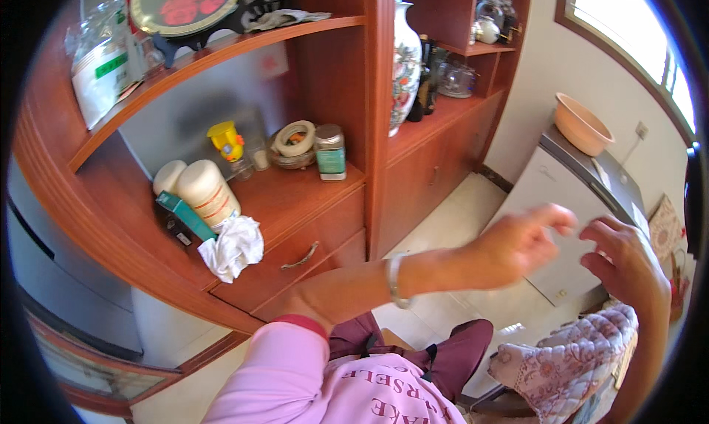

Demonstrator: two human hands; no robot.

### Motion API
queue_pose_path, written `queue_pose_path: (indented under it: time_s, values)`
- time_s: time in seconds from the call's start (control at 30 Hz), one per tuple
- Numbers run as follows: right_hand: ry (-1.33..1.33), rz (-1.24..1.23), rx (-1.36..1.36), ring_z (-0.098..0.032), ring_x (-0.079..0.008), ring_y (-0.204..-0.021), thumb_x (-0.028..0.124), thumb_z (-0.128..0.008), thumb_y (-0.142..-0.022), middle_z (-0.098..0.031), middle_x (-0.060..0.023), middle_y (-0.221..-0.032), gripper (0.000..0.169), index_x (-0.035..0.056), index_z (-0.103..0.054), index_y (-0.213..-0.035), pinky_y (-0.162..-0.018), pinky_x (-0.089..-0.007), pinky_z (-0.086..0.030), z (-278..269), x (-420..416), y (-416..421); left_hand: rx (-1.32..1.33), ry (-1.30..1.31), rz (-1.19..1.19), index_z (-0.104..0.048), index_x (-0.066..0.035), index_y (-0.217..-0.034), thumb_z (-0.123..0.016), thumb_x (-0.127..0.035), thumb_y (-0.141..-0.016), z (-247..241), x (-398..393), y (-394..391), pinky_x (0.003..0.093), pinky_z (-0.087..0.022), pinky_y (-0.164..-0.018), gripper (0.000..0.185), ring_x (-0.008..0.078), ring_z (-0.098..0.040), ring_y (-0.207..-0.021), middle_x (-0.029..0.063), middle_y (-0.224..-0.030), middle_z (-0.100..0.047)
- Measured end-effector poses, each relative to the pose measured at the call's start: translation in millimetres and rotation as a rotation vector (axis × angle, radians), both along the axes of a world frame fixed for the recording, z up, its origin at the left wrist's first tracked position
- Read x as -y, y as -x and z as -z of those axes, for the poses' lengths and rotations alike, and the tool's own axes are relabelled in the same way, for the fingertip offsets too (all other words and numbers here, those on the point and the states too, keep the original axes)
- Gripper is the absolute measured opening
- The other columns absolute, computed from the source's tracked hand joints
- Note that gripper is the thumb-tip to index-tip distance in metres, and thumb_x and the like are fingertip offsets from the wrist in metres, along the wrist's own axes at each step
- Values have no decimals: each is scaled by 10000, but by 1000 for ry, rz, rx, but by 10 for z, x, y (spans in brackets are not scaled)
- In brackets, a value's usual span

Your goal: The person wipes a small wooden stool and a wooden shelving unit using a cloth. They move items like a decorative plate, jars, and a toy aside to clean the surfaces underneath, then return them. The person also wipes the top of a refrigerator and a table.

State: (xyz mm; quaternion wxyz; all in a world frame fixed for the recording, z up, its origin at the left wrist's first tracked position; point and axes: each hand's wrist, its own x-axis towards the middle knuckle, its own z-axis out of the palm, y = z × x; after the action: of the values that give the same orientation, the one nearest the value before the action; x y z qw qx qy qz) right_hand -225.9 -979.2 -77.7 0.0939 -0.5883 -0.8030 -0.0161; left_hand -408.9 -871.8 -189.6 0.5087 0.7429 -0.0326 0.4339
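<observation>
My left hand [523, 247], blurred and with a pale bracelet [394, 280] at the wrist, is stretched across to the right. Its fingers are partly curled and no object shows in it. Facing it, my right hand [628, 258] has bent, spread fingers and holds nothing visible. A small gap separates the two hands. Behind and below them stands a white chest freezer [559, 202] with a grey lid. An orange plastic basin [584, 125] rests on that lid, beyond my hands. Under my right forearm is a quilted floral cover [576, 357] over a chair.
A reddish wooden cabinet [376, 147] fills the left and middle. Its shelf holds white plastic bottles [205, 189], a crumpled white cloth [235, 249], a lidded jar [331, 158], tape rolls [295, 139] and a yellow toy [226, 141]. A painted porcelain vase [405, 64] stands further right.
</observation>
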Motion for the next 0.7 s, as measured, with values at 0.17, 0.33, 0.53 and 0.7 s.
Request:
queue_pose_path:
  time_s: [0.17,0.33,0.53,0.7]
  values:
    - [186,-308,152,-627,-340,-888,178,-666,-837,-633,-125,-1002,254,38,-604,-1041,-768,-430,-500,82,-719,749,-64,293,-482,-511,-52,-1192,-530,-56,-955,601,-433,1456,271,-516,-803,237,131,-630,-913,66,-1158,-590]
    - [343,-489,107,-605,-353,-975,226,-622,-883,-618,-147,-1047,334,29,-561,-1145,-835,-441,-489,715,-1330,1051,-31,637,-961,-512,-29,-1145,-519,-151,-973,1205,-806,2376,267,-534,-722,211,156,-633,-840,109,-1073,-621]
    - [310,-587,-117,-546,-353,-1133,204,-636,-876,-550,-196,-1223,505,19,-440,-1303,-916,-422,-472,1571,-2137,1555,-125,482,-1299,-310,-13,-1378,-654,-211,-890,1472,-1316,2593,335,-484,-876,629,215,-525,-1089,176,-1321,-454]
    - [335,-414,-736,-523,-293,-1213,72,-621,-867,-503,-178,-1333,605,37,-354,-1409,-981,-358,-453,2232,-2695,2163,-107,385,-1470,-231,16,-1407,-750,-331,-778,1668,-1916,2317,481,-306,-1062,887,384,-338,-1288,223,-1386,-334]
